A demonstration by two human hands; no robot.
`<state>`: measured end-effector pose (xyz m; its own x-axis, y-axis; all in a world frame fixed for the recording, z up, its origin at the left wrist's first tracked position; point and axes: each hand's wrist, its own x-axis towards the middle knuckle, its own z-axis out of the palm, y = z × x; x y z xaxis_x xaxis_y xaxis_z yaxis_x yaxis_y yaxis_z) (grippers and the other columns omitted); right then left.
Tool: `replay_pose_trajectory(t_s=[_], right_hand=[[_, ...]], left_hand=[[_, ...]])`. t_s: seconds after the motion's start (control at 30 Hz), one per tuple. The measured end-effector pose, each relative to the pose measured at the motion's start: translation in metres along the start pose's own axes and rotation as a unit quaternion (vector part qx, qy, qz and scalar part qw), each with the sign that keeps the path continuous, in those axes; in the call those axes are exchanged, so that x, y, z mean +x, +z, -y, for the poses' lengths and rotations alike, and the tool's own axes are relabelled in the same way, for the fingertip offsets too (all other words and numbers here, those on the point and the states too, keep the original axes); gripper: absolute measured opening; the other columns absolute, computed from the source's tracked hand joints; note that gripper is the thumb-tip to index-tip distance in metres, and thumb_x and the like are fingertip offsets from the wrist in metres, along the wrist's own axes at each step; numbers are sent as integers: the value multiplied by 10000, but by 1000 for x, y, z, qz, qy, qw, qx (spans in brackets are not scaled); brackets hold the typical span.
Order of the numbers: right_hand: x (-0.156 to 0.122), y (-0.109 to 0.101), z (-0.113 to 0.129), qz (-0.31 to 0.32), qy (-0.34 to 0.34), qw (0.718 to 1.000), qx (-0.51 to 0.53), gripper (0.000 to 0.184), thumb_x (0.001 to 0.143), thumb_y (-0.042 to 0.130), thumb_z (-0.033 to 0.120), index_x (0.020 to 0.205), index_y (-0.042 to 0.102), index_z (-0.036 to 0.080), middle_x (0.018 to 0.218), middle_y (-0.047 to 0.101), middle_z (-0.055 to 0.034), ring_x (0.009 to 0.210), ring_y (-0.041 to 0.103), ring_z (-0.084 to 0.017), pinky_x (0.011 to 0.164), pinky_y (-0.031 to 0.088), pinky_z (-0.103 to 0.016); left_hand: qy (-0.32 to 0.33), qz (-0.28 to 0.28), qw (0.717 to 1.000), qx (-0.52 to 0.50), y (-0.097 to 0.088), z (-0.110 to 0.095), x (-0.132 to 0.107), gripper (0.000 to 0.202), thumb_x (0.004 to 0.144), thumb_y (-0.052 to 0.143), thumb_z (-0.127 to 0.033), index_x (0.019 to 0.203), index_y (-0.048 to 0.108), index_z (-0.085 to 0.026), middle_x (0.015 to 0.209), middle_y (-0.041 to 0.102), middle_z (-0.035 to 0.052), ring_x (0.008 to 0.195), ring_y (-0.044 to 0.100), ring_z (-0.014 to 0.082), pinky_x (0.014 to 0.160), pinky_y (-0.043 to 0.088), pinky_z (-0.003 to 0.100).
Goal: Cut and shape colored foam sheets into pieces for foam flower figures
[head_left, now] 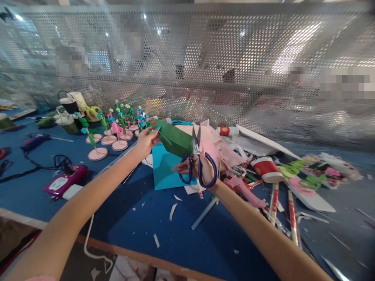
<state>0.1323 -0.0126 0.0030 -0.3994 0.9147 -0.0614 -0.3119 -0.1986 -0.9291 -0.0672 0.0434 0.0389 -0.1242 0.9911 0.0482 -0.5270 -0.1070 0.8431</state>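
Note:
My left hand (145, 141) pinches the far edge of a green foam sheet (172, 139) and holds it up above the blue table (137, 218). My right hand (202, 168) grips blue-handled scissors (197, 158), fingers through the loops, blades pointing up and parted at the sheet's right edge. A light blue sheet (163, 168) lies flat beneath both hands.
Small craft flowers on pink round bases (109, 134) stand at the back left. A pink glue gun (244, 190), red paper cup (265, 168), foam scraps and sticks crowd the right. A purple device (65, 180) and black cable lie left. A perforated metal screen (205, 70) backs the table.

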Motion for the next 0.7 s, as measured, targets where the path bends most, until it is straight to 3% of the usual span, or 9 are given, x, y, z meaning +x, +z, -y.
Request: replay_pose_trajectory(t_s=[0.13, 0.27, 0.37, 0.53, 0.7], right_hand=[[0, 10, -1, 33, -35, 990, 133, 552, 703, 424, 738, 699, 586, 210, 951, 694, -103, 946, 636, -264, 835, 504, -457], [8, 12, 1, 4, -61, 978, 202, 530, 766, 373, 696, 819, 587, 215, 1119, 643, -84, 1020, 607, -254, 896, 472, -465], [24, 8, 6, -37, -55, 972, 224, 543, 782, 333, 695, 819, 581, 213, 1082, 656, -74, 988, 619, -249, 885, 477, -469], [54, 2, 17, -112, -54, 971, 203, 512, 782, 337, 691, 708, 552, 232, 811, 683, -31, 905, 639, -240, 851, 482, -478], [45, 0, 24, -132, -57, 982, 120, 534, 748, 352, 716, 704, 545, 221, 714, 663, -46, 731, 647, -234, 675, 521, -432]], left_hand=[[2, 13, 1000, -11, 2, 5, -2, 137, 710, 614, -50, 784, 565, -154, 642, 653, -26, 566, 633, 108, 669, 547, 277], [7, 0, 1000, -15, -2, 10, 4, 117, 717, 640, -94, 752, 545, -152, 653, 648, -20, 619, 642, 123, 717, 543, 312], [5, -13, 1000, -19, -5, 13, 9, 126, 713, 649, -108, 703, 529, -142, 643, 629, -20, 657, 648, 135, 757, 536, 336], [27, -33, 998, 48, -9, 16, 8, 89, 725, 642, -147, 720, 555, -133, 659, 624, -10, 624, 635, 133, 703, 537, 313], [90, -32, 982, 164, -12, 23, 1, 138, 735, 644, -259, 733, 562, -148, 677, 650, 13, 557, 616, 135, 588, 513, 278]])
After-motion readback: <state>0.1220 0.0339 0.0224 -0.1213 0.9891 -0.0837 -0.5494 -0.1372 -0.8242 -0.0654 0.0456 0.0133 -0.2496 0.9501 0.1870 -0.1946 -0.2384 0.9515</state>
